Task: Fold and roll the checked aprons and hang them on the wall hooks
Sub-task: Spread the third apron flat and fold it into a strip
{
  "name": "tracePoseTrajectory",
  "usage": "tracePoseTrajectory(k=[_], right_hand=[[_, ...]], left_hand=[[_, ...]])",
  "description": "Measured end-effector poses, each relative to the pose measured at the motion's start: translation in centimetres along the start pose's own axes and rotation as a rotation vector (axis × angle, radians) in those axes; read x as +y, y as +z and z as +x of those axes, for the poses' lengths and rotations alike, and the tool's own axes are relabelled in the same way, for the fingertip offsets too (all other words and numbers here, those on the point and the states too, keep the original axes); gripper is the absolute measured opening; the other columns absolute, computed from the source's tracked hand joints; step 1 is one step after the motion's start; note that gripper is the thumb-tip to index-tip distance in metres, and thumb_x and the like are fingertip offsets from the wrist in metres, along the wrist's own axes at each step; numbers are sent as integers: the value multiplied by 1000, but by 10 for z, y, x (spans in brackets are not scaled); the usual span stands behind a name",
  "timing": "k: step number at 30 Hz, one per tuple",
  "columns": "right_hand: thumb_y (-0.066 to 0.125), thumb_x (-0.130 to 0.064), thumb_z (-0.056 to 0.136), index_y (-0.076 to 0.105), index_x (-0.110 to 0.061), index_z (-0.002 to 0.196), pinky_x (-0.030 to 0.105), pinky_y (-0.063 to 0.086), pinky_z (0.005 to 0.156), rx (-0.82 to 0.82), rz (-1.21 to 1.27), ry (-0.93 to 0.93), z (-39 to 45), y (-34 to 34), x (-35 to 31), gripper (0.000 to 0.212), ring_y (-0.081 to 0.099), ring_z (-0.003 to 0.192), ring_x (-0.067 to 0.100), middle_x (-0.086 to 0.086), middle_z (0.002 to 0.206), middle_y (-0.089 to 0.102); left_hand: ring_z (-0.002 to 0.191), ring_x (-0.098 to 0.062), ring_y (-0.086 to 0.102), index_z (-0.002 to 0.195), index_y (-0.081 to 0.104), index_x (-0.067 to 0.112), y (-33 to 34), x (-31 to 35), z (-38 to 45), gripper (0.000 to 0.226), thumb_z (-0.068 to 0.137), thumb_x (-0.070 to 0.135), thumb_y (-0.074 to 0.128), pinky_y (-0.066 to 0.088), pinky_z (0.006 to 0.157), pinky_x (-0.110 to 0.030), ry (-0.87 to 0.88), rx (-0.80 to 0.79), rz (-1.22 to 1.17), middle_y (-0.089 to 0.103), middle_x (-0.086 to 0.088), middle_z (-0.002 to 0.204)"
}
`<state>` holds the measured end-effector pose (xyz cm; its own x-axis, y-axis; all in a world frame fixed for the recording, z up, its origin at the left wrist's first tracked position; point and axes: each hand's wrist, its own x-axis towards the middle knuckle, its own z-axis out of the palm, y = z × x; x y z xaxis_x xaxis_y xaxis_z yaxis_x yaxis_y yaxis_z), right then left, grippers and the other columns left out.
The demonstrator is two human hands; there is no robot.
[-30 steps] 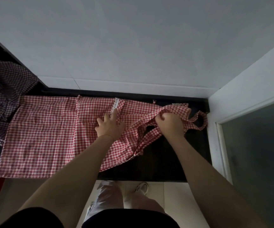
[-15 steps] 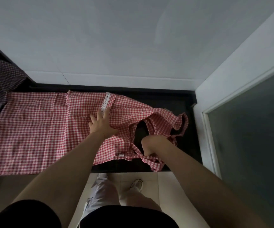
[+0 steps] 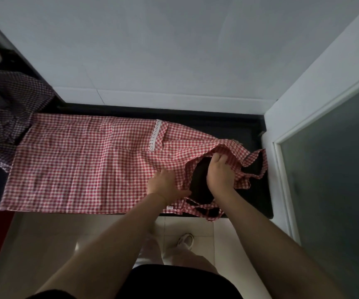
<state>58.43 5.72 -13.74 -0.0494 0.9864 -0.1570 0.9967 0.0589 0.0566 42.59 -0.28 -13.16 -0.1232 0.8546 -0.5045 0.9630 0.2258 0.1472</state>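
Observation:
A red-and-white checked apron [image 3: 77, 165] lies spread flat along the black counter [image 3: 254, 197], its lace-trimmed pocket [image 3: 155, 134] near the middle. Its bib and straps [image 3: 258, 169] lie bunched at the right end. My left hand [image 3: 165, 186] rests on the cloth near the front edge, fingers curled at the fabric. My right hand [image 3: 219, 171] reaches into the bunched bib, its fingertips pinching a fold of the red cloth. A dark purple checked apron [image 3: 4, 117] lies crumpled at the far left.
A white tiled wall [image 3: 174, 50] rises behind the counter. A white frame with a frosted glass panel [image 3: 333, 173] closes off the right side. Below the counter edge are pale floor tiles and a white shoe [image 3: 186, 239].
My left hand slid from the lace pocket down towards the front edge. My right hand moved up from the straps at the front edge into the bunched bib.

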Motion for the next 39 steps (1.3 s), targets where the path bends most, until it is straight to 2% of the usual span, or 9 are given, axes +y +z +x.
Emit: tracePoseTrajectory(k=[4,9,13,17,20,23,26,32,39], right_hand=[[39,-14,104,44,-4,135,35,48,91,-108,-14,19,4,6,20,33,62,110,28,15,124,62],[63,-30,93,24,-5,150,49,24,117,-148,16,73,1,6,37,74,25,144,40,24,155,25],[55,-16,95,65,-7,96,35,47,82,-27,391,-128,-5,-17,17,14,58,92,21,12,101,64],[48,-25,98,61,1,78,33,37,65,-481,935,25,-11,-31,-15,35,50,70,22,26,82,58],[54,-34,98,44,-11,66,23,33,60,-702,835,37,-17,-22,-25,41,42,62,12,3,68,44],[65,-40,93,56,-18,83,26,39,76,-797,760,25,-21,-12,-27,26,55,82,15,-2,90,55],[72,-37,89,65,-6,102,24,43,77,-888,652,-51,-22,-10,-37,35,59,109,28,6,105,61],[59,-28,93,60,-14,96,32,47,71,-982,751,-74,-18,-29,-40,15,59,84,22,7,95,58],[60,-32,98,59,-2,124,35,51,86,-1100,335,-102,-18,-32,-42,39,68,93,26,11,106,70]], left_hand=[[128,-32,45,120,58,15,1,12,5,61,81,62,66,48,98,-44,-22,-138,106,48,-11,138],[86,-20,58,69,49,18,-24,8,25,30,90,36,61,53,81,-31,41,-282,39,66,-6,99],[73,-13,57,65,57,17,-50,4,31,37,94,41,54,49,74,-26,99,-343,0,61,1,76],[75,-15,68,82,75,12,-61,1,26,38,99,33,47,57,73,-29,44,-497,-337,74,-5,87],[79,-18,61,88,67,7,-47,-10,21,35,99,32,45,57,81,-36,-77,-145,-334,68,-10,95],[121,-27,45,115,59,18,-23,-29,15,28,92,33,51,47,99,-47,-123,158,-178,49,-8,131],[147,-35,15,146,36,32,-7,-43,11,58,92,36,56,31,113,-59,-111,34,-164,16,-4,160],[152,-33,3,157,0,32,0,-51,12,102,84,58,66,22,116,-60,-140,85,-272,-6,-9,166],[150,-31,16,155,17,23,2,-54,13,73,95,40,55,26,117,-55,-124,186,-266,14,-10,163]])
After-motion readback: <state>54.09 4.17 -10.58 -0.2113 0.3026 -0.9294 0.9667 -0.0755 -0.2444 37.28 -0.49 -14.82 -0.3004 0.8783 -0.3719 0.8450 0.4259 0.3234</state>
